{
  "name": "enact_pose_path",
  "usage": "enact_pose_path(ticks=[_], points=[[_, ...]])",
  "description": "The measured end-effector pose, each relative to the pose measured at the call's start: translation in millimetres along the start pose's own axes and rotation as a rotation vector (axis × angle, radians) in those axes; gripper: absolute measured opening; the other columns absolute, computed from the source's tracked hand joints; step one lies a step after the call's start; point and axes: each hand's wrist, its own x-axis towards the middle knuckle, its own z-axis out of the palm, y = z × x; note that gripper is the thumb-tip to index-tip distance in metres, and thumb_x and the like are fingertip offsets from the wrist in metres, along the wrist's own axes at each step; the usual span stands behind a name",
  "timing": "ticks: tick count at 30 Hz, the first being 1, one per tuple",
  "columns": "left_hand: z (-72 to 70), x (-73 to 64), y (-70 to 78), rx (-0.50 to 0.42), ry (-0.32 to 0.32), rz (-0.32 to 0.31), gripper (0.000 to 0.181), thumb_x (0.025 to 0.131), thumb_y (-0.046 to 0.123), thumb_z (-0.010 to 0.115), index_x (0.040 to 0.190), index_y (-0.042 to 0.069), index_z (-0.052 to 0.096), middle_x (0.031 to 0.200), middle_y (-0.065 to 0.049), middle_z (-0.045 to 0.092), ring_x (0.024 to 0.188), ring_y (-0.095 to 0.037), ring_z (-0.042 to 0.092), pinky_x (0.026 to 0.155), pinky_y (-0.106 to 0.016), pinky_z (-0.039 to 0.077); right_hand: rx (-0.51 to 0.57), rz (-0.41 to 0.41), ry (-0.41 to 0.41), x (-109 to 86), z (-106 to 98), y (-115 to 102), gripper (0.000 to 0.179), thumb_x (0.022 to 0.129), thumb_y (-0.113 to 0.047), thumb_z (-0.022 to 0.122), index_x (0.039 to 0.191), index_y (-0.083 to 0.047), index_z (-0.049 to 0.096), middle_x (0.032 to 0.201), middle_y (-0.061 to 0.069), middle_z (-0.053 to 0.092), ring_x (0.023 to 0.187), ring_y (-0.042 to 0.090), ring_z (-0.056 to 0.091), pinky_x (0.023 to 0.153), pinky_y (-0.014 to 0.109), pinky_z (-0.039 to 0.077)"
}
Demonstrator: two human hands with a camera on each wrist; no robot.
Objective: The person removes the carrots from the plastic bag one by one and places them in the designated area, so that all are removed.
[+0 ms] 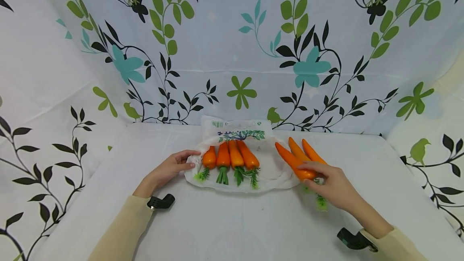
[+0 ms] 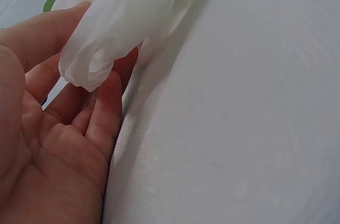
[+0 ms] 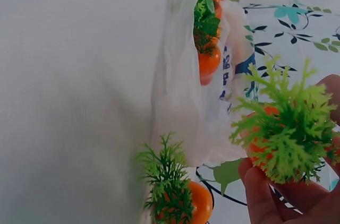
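Observation:
A white plastic bag (image 1: pixel 279 172) with a printed tree lies spread on the table, its mouth towards me. Inside it several orange toy carrots (image 1: pixel 235 156) sit side by side, green tops towards me. My left hand (image 1: pixel 170 168) holds the bag's left edge; in the left wrist view the crumpled bag rim (image 2: pixel 106 49) passes between thumb and fingers. At the bag's right side my right hand (image 1: pixel 333 184) grips a carrot (image 1: pixel 288 158) near its leafy end. Two more carrots (image 1: pixel 313 152) lie just beyond that hand, partly hidden by it. The held carrot's leafy top (image 3: pixel 292 128) faces the right wrist camera.
A white cloth covers the table (image 1: pixel 232 224). Behind it hangs a patterned curtain (image 1: pixel 224 51) with leaves and birds. Each wrist wears a black camera mount, one on the left (image 1: pixel 161 201) and one on the right (image 1: pixel 355 240).

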Motion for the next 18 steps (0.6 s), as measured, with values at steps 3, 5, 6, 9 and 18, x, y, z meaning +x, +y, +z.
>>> enact_pose_path(ticks=[3,5,6,9,18], points=[[0.1,-0.5,-0.9,0.005,0.003,-0.003,0.049,0.094,0.029,0.071,0.139,0.018,0.057,0.149,-0.008,0.044,0.125,-0.028,0.045,0.11,-0.044,0.035,-0.014,0.01,0.008,-2.4,-3,2,0.036,0.084,-0.004,0.077,0.117,-0.019,0.073,0.12,0.006,0.068,0.097,0.019,0.064,0.081,0.023,0.054],[0.3,-0.5,-1.5,0.007,0.004,-0.004,0.049,0.094,0.03,0.071,0.139,0.018,0.057,0.149,-0.008,0.045,0.125,-0.027,0.046,0.111,-0.045,0.035,-0.021,0.021,0.013,-4.8,-6,5,0.037,0.084,-0.002,0.076,0.117,-0.019,0.073,0.122,0.006,0.067,0.1,0.022,0.064,0.083,0.018,0.051],[0.3,-0.5,-1.9,0.007,0.003,-0.004,0.049,0.094,0.03,0.071,0.139,0.019,0.057,0.149,-0.008,0.045,0.125,-0.027,0.046,0.111,-0.046,0.034,-0.027,0.024,0.018,-6.1,-7,7,0.037,0.084,-0.002,0.076,0.118,-0.019,0.072,0.122,0.006,0.067,0.101,0.023,0.063,0.084,0.016,0.049],[0.3,-0.4,-2.2,0.002,0.003,-0.005,0.049,0.093,0.03,0.071,0.139,0.019,0.057,0.15,-0.008,0.044,0.126,-0.028,0.046,0.111,-0.047,0.034,-0.027,0.03,0.029,-10.1,-12,10,0.038,0.084,-0.001,0.076,0.118,-0.018,0.072,0.123,0.006,0.067,0.105,0.026,0.062,0.086,0.011,0.045],[-0.5,-0.4,-1.3,-0.007,0.006,-0.006,0.049,0.093,0.029,0.071,0.139,0.018,0.057,0.151,-0.007,0.043,0.128,-0.029,0.043,0.112,-0.048,0.032,-0.003,-0.004,0.055,-19.9,-28,17,0.036,0.085,0.001,0.076,0.118,-0.013,0.071,0.123,0.013,0.066,0.108,-0.009,0.052,0.084,0.01,0.046]])
